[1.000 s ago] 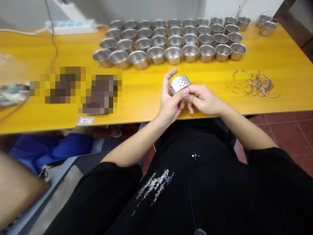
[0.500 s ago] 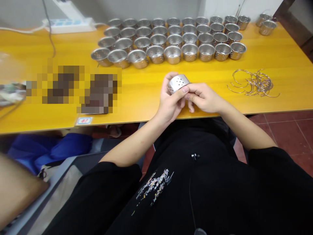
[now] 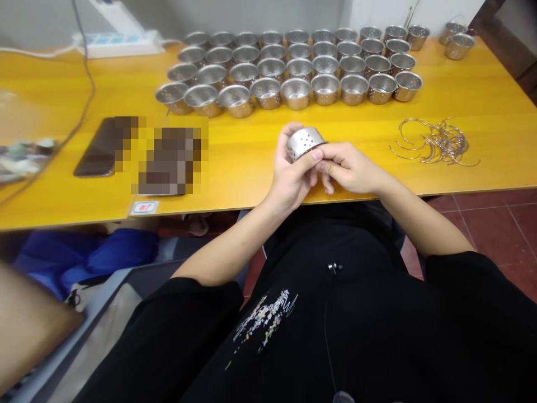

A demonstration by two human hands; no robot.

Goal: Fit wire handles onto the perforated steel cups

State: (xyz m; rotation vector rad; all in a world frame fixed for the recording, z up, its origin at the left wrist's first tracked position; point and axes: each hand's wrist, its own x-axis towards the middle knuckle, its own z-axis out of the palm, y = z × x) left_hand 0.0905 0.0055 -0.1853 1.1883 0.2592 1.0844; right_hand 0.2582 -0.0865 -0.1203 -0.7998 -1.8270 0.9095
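A small metal cup with punched holes [image 3: 305, 141] is tilted, its side up, above the yellow table's front part. My left hand [image 3: 289, 173] is wrapped round it from the left, thumb along its rim. My right hand [image 3: 350, 168] is closed at the cup's lower right rim, fingertips pinched together; whether a wire is between them is hidden. Several rows of similar metal cups [image 3: 296, 94] stand upright behind my hands. To the right lies a tangled pile of curved thin wires [image 3: 447, 143].
Two cups [image 3: 459, 47] stand apart at the back right, one with a raised wire handle. A dark phone [image 3: 95, 151], a blurred-out item [image 3: 170, 162] and a cable [image 3: 90, 84] lie left. A power strip [image 3: 119, 45] is behind. Another person's arm [image 3: 33, 330] shows lower left.
My hands and the cup have barely moved; the cup has shifted very slightly left. At the left, the cable hangs differently, and more of the phone shows.
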